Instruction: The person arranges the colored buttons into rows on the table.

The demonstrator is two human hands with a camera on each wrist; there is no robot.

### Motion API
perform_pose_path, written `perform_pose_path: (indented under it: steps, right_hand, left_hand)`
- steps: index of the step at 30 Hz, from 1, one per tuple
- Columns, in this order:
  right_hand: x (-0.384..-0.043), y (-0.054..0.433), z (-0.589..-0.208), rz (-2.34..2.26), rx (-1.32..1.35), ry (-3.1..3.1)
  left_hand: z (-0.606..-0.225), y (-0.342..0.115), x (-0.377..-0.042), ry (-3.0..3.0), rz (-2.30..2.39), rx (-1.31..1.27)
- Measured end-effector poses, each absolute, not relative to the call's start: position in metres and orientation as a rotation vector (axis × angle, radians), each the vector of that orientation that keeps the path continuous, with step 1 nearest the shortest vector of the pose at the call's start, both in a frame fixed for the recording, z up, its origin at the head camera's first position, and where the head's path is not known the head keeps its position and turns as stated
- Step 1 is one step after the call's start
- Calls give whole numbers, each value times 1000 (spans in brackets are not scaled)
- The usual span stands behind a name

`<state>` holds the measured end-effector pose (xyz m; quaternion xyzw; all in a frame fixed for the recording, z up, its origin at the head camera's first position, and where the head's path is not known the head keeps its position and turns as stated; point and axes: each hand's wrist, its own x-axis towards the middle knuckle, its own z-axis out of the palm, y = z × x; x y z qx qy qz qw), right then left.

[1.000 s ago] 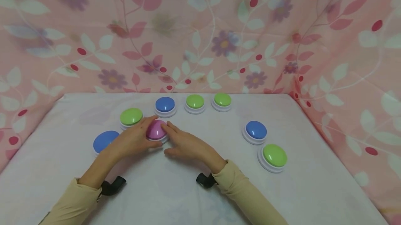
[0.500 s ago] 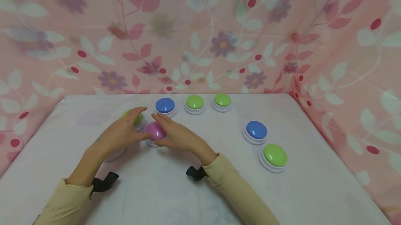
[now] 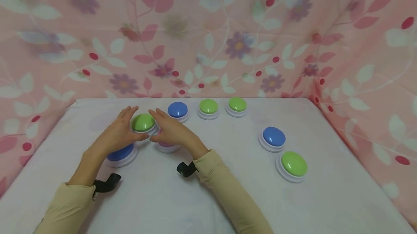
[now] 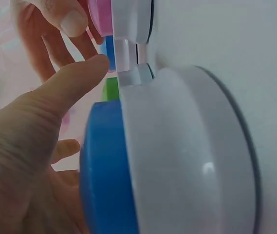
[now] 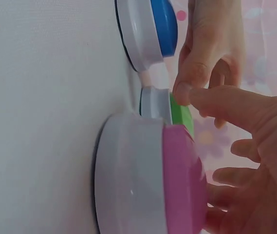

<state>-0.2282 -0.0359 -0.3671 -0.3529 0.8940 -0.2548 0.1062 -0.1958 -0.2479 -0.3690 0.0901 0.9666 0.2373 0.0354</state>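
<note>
Both hands hover around a green push button [image 3: 143,121] on a round white base at the left of the table, in the head view. My left hand [image 3: 117,132] is on its left side and above a blue button [image 3: 122,153], fingers spread and slightly bent. My right hand [image 3: 172,128] mirrors it on the right, over a pink button [image 3: 167,147] that it mostly hides. The thumbs nearly meet in front of the green button. In the left wrist view the blue button [image 4: 106,165] stands close beside the thumb; the right wrist view has the pink button [image 5: 183,180] below the right thumb.
Another blue button [image 3: 177,109] and two green buttons [image 3: 209,106] [image 3: 237,104] line the table's back edge. At the right sit a blue button [image 3: 274,136] and a green button [image 3: 294,164]. A pink floral curtain [image 3: 208,46] encloses the white table [image 3: 156,205].
Both hands have moved left, from around the pink button to around the green one. The head view has shifted slightly. The buttons appear to stay in place.
</note>
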Motion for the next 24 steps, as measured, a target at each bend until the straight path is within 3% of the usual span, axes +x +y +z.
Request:
perform_pose_path:
  steps: [12,24]
  right_hand:
    - [-231,-54,-375,-498,-920,2678]
    - [-229,-65,-378,-232,-1004,2767]
  left_hand:
    - [-381,-247,-198,2933,721,282]
    - [-382,-249,-198,3028,683,257]
